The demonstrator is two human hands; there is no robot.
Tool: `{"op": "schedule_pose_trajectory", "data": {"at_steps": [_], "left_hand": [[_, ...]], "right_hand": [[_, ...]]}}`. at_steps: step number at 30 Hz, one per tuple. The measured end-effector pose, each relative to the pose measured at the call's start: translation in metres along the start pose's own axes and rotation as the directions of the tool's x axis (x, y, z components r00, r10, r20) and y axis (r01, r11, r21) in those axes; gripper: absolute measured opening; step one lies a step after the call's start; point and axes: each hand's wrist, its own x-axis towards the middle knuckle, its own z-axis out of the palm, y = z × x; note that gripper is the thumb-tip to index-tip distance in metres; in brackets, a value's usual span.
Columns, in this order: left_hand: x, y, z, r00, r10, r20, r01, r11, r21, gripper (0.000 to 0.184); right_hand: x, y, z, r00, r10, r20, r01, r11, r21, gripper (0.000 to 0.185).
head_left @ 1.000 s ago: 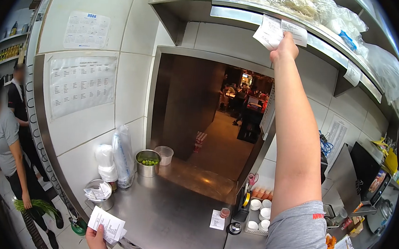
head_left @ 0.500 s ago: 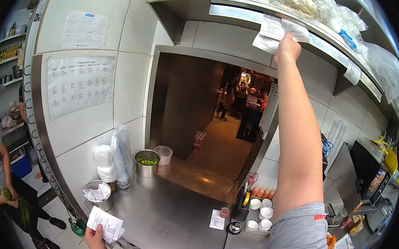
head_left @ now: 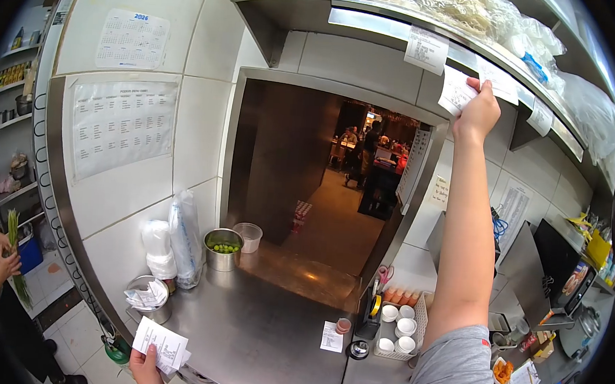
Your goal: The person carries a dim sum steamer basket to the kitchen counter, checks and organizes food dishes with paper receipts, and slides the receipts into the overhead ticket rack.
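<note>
Near the lower left, my left hand (head_left: 147, 371) pinches a small stack of printed order tickets (head_left: 162, 342) between thumb and fingers. My right arm reaches up to the steel shelf, where my right hand (head_left: 480, 110) is closed on a white order ticket (head_left: 456, 91) just below the ticket rail (head_left: 381, 23). Directly behind those fingers is another ticket (head_left: 499, 80) at the rail; whether I also touch it, I cannot tell. To the left hangs a printed ticket (head_left: 426, 48), and farther right a curled one (head_left: 541, 117).
On the steel counter (head_left: 257, 323) stand a pot of green limes (head_left: 224, 249), a plastic tub (head_left: 248, 237), a metal bucket of paper slips (head_left: 149, 296) and a call bell (head_left: 358, 349). A basket of white cups (head_left: 405, 327) sits right. A co-worker (head_left: 6, 265) holds green stalks at far left.
My right hand has moved right and slightly down along the rail with a ticket. One ticket now hangs free where the hand was. My left hand stays put; the co-worker has shifted.
</note>
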Motion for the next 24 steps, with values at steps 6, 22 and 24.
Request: {"op": "schedule_pose_trajectory", "data": {"at_steps": [6,22,24], "left_hand": [[0.003,-0.003,-0.003,1.000,-0.017,0.024,0.017,1.000,-0.014,0.027],[0.006,0.017,-0.053,0.992,0.001,-0.127,-0.001,1.000,-0.005,0.026],[0.007,0.018,-0.061,0.990,0.009,-0.143,-0.009,1.000,-0.002,0.025]], "right_hand": [[-0.018,0.037,0.037,0.896,0.324,0.303,-0.365,0.927,0.090,0.037],[-0.036,0.054,0.199,0.825,0.560,-0.069,-0.508,0.790,0.342,0.026],[-0.024,0.061,0.190,0.799,0.599,-0.059,-0.527,0.744,0.410,0.029]]}}
